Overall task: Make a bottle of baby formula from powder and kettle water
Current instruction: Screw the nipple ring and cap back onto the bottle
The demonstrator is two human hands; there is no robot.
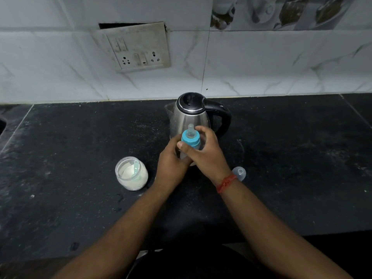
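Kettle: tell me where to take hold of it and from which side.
Grip the kettle by its black loop handle, coming in from the right. The handle juts out on the right side, opposite the spout, and its open loop likely leaves room for fingers to wrap around. Both hands now hold the bottle in front of it.

Bottle collar teal, teat clear bluish. Kettle steel-silver with black lid and handle; counter black speckled. Wall tiles white, grey-veined; wristband red-orange.

Kettle stands just behind the hands; powder jar left, clear cap right; counter beyond lies open.
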